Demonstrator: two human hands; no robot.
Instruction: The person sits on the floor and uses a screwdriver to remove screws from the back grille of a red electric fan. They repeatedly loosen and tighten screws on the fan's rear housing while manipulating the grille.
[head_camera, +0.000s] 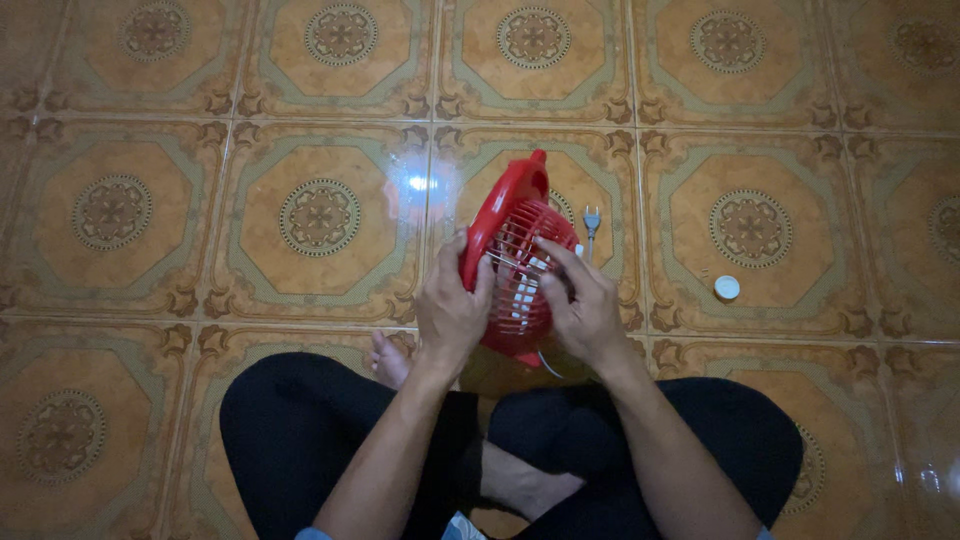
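Glossy floor tiles (200, 210) in orange-brown with green-grey octagonal borders and round medallions are filling the whole view, and a bright lamp glare is shining on one tile just left of the fan. At the bottom, a person is sitting cross-legged in black trousers (300, 430), with a bare foot (388, 358) peeking out beside the left knee.

Going from left to right, the left hand (450, 312) is gripping the red rim of a small red fan (515, 255), fingers curling over the edge and the thumb pressing against the guard. The fan is being held off the floor in front of the knees, tilted so its grille is facing the right hand, with white blades showing through the bars. The right hand (580, 305) is resting on the grille, fingertips pushing into the bars; both forearms are angling upward and inward from the lap.

A thin white cord is hanging below the fan, and its grey plug (591, 222) is lying on the tile just beyond the guard. Further right, well apart, a small white round cap (727, 287) is sitting on the floor.
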